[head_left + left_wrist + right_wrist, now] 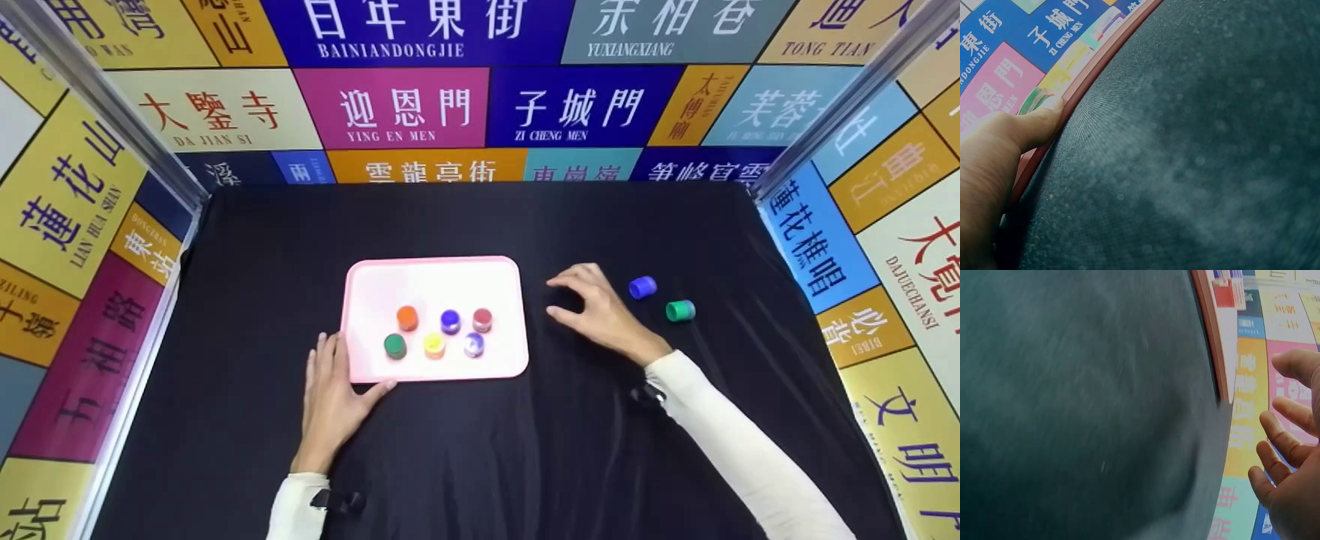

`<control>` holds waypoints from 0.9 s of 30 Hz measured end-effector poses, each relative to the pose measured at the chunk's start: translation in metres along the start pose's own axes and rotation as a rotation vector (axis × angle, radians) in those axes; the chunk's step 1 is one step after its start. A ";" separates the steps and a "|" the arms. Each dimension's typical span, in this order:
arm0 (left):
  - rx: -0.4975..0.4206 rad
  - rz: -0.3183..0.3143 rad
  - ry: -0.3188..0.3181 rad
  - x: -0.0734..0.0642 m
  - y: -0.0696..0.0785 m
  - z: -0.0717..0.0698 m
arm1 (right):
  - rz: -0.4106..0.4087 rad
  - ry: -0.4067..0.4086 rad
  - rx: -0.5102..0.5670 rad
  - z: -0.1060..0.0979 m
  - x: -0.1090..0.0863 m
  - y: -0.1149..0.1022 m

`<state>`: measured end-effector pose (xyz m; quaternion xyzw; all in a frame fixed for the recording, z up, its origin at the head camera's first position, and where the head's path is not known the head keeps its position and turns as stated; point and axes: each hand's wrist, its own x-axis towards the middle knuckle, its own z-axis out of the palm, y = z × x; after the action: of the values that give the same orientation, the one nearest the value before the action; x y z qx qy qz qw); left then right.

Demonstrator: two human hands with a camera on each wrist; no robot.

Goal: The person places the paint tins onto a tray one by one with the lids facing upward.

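A pink tray (435, 281) lies on the black cloth and bears several small paint pots: an orange one (406, 318), a dark green one (394, 346), a yellow one (434, 345), a blue one (450, 322), a dark red one (482, 320) and a white-and-purple one (473, 344). My left hand (334, 386) rests at the tray's lower left corner, thumb (1044, 121) along the near rim. Off the tray's right side, my right hand (600, 311) hovers with spread, slightly bent fingers (1283, 436) and nothing between them.
To the right of my right hand, a purple pot (643, 287) and a green pot (681, 310) lie on their sides on the black cloth (480, 465). Panels with printed place names (405, 109) wall in the back and both sides.
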<state>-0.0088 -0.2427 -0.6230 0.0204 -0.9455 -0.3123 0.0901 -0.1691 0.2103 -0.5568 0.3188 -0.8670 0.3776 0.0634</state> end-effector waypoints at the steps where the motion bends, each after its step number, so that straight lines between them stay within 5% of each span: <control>1: 0.000 0.000 0.000 0.000 0.000 0.000 | 0.006 0.005 -0.003 -0.003 -0.002 0.002; 12: -0.003 0.013 0.001 0.002 0.001 0.001 | 0.078 0.074 -0.041 -0.041 -0.030 0.023; 27: 0.004 0.000 0.002 0.000 -0.001 0.001 | 0.065 0.208 -0.102 -0.092 -0.076 0.051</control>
<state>-0.0088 -0.2432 -0.6248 0.0209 -0.9460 -0.3105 0.0909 -0.1523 0.3387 -0.5496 0.2460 -0.8837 0.3659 0.1569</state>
